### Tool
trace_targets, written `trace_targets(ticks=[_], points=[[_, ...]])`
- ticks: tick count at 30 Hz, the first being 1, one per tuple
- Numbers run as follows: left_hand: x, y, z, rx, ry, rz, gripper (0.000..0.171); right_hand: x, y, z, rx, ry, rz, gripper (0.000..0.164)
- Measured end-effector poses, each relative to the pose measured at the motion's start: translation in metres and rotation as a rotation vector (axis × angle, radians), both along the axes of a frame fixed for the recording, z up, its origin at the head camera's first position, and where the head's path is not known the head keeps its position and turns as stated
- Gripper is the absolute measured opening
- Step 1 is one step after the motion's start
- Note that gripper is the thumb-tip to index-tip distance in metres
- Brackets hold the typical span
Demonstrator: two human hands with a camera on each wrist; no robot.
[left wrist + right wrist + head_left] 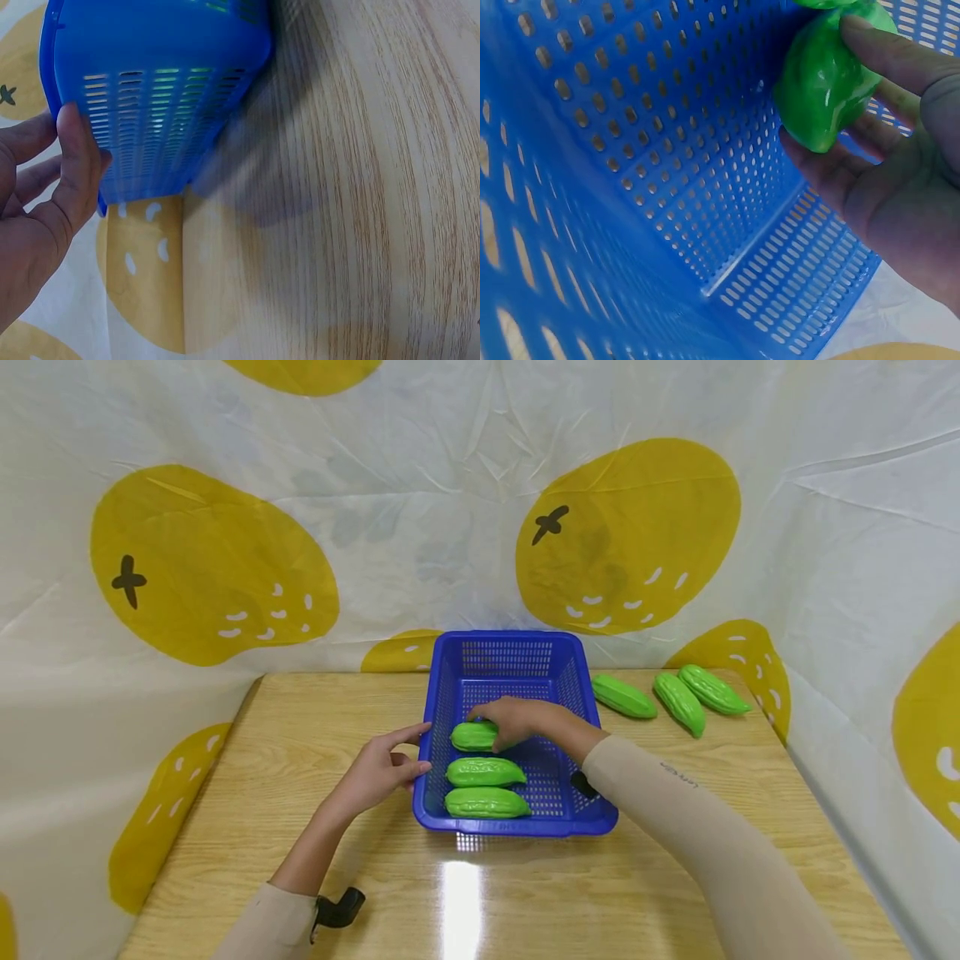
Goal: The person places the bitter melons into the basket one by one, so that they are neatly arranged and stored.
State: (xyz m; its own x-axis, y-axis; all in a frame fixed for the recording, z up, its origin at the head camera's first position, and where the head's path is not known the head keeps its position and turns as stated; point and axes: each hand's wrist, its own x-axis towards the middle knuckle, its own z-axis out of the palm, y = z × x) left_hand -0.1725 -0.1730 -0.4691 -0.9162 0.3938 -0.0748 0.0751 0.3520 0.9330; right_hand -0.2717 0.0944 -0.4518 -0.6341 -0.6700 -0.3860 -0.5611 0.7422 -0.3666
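A blue plastic basket (516, 828) with slotted walls stands on the wooden table. Inside it, my right hand (516, 720) grips a green bitter melon (472, 737), thumb on one side and fingers on the other, as the right wrist view shows. Two more bitter melons lie nearer me in the basket, a middle one (486, 772) and a front one (487, 802), side by side along its left part. My left hand (378, 770) holds the basket's left rim, its thumb against the outer wall (142, 112) in the left wrist view.
To the right of the basket, three more bitter melons lie on the table: one (624, 697) close to the basket, another (679, 703) and a third (712, 689) near the back right corner. A white cloth (420, 527) with yellow fruit prints hangs behind the table (315, 710).
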Motion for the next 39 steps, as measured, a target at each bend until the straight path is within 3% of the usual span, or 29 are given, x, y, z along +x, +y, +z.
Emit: trace_targets(ticks=[15, 39], points=[[-0.0006, -0.0017, -0.0023, 0.000, 0.008, -0.006, 0.062, 0.0006, 0.0039, -0.0019, -0.029, -0.069, 0.010, 0.060], [0.0001, 0.0011, 0.0011, -0.008, 0.010, -0.005, 0.062, 0.0028, 0.0047, -0.0055, -0.024, -0.092, 0.036, 0.057]])
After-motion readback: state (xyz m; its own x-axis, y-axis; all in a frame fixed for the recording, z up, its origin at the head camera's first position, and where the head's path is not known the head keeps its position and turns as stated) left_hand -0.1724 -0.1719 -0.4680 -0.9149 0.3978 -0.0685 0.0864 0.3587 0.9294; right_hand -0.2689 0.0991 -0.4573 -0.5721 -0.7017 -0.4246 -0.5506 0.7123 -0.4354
